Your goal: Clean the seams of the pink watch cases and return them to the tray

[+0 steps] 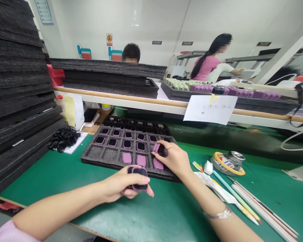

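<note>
My left hand [131, 184] is closed around a pink smartwatch case with a dark screen [139, 172], held over the front edge of a black foam tray [91, 158]. There may be more than one case in that hand; the fingers cover part of it. At the tray's right side, my right hand [172, 157] pinches another pink watch case [157, 148] at one of the compartments. Rows of pink cases with dark faces [127, 144] fill the compartments behind. Along the front row, several cases lie pink side up [127, 158]. Two front-left compartments hold nothing.
Tall black foam stacks [17, 84] rise at the left, beside a heap of black straps [64, 137]. A metal-capped bottle with a tape roll [228, 163], pens [237, 198] and a white tissue [217, 188] lie at right. A shelf [131, 98] spans the back; two people are beyond.
</note>
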Demonstrator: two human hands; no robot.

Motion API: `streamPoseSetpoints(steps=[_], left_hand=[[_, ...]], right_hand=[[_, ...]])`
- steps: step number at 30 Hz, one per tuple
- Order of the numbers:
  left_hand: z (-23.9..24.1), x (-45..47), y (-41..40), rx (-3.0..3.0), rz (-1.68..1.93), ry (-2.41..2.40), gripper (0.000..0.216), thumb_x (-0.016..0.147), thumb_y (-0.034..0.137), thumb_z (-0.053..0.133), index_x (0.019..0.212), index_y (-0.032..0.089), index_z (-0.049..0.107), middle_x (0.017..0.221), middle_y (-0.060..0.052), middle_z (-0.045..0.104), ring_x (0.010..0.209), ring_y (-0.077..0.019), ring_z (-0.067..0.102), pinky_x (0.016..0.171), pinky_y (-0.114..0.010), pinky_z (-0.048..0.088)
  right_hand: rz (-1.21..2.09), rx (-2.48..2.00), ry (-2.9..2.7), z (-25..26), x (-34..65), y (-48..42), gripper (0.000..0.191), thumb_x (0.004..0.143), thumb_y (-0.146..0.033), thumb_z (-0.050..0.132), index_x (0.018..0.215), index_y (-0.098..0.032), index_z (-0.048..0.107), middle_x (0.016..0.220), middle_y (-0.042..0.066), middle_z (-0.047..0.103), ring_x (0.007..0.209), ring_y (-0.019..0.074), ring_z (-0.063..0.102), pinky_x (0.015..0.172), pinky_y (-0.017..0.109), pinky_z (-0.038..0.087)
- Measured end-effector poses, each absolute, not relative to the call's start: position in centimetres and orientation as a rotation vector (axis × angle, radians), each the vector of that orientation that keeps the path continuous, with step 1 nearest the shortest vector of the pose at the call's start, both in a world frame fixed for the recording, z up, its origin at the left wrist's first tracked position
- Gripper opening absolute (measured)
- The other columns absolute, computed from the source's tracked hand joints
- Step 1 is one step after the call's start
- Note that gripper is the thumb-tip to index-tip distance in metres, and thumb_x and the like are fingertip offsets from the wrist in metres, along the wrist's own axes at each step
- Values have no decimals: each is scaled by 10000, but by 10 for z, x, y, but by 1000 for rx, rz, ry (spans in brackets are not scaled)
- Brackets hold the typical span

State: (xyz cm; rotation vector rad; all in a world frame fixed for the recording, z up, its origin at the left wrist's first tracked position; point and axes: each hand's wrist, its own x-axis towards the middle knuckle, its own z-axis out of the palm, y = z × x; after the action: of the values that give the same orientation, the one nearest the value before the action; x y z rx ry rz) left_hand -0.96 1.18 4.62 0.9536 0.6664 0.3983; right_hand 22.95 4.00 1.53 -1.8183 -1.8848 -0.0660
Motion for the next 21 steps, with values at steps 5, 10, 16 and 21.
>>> streamPoseSetpoints(steps=[5, 10, 16, 21], left_hand=[[16, 8, 10, 688, 445, 739, 382, 680, 394, 804, 886, 135, 612, 669, -25, 693, 630, -129, 658, 663, -253, 524], [6, 8, 6, 592, 477, 694, 599, 735, 638, 766, 975, 96, 678, 872, -95, 724, 776, -190, 709, 841, -391, 558], [1, 2, 5, 651, 473, 648, 591, 716, 664, 770, 958, 132, 682, 792, -48, 710, 701, -141, 665, 775, -298, 523], [9, -5, 4, 637, 284, 482, 621, 825, 729, 594, 1028, 152, 703, 883, -57, 690, 867, -165, 635, 876, -315, 473]], right_hand=[[-70, -1449, -1768, 9, 206, -10, 413, 912, -494, 622, 1229, -234, 572, 1131, 93, 741, 892, 216, 742, 845, 371, 611], [-32, -1028, -1994, 4, 185, -34, 470, 855, -359, 732, 1281, -246, 566, 1079, 75, 770, 937, 225, 758, 821, 346, 631], [264, -1081, -2071, -12, 176, -34, 734, 876, -271, 714, 1517, -280, 355, 1356, 102, 664, 1152, 225, 703, 944, 336, 610], [418, -1046, -1963, -14, 171, -38, 799, 816, -275, 773, 1507, -307, 373, 1307, 73, 689, 1119, 227, 715, 990, 356, 593]])
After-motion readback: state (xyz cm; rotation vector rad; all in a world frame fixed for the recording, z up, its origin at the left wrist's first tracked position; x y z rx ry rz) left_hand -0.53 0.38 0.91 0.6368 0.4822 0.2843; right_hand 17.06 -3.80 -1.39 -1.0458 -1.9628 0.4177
